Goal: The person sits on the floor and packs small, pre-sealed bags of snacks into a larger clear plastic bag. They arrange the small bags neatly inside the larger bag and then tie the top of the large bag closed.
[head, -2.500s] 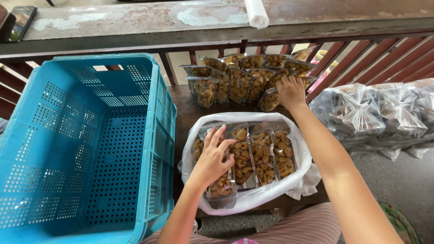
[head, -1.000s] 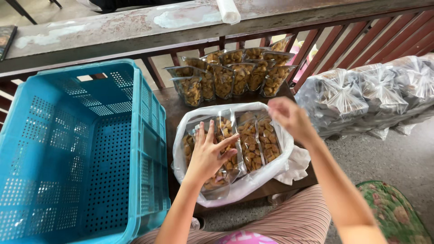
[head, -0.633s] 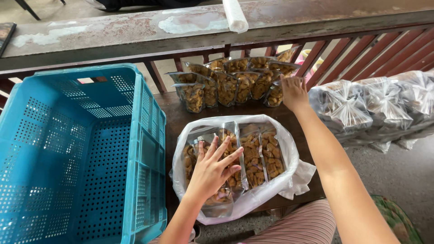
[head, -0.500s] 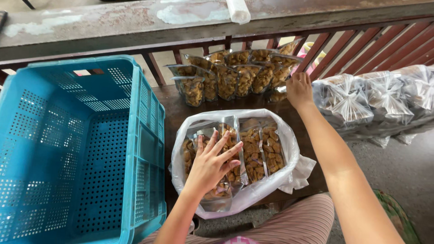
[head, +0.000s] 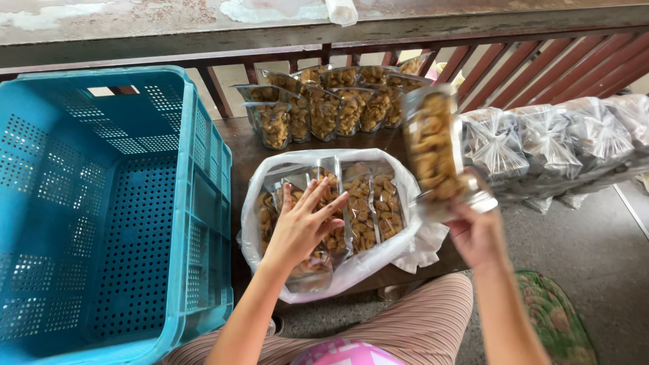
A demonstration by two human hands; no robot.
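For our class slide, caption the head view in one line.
Right hand lifts a snack pouch; left hand rests on pouches in a white bag.

crate (head: 101,203): left of the bag (head: 351,270)
bag: on the table (head: 236,145)
packs (head: 324,108): behind the bag

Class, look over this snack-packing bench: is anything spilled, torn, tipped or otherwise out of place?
Nothing stands out. The left hand lies flat on the pouches in the white bag, the right hand holds one snack pouch up, blurred, and the pouches at the back stand upright in rows. The blue crate shows no damage.
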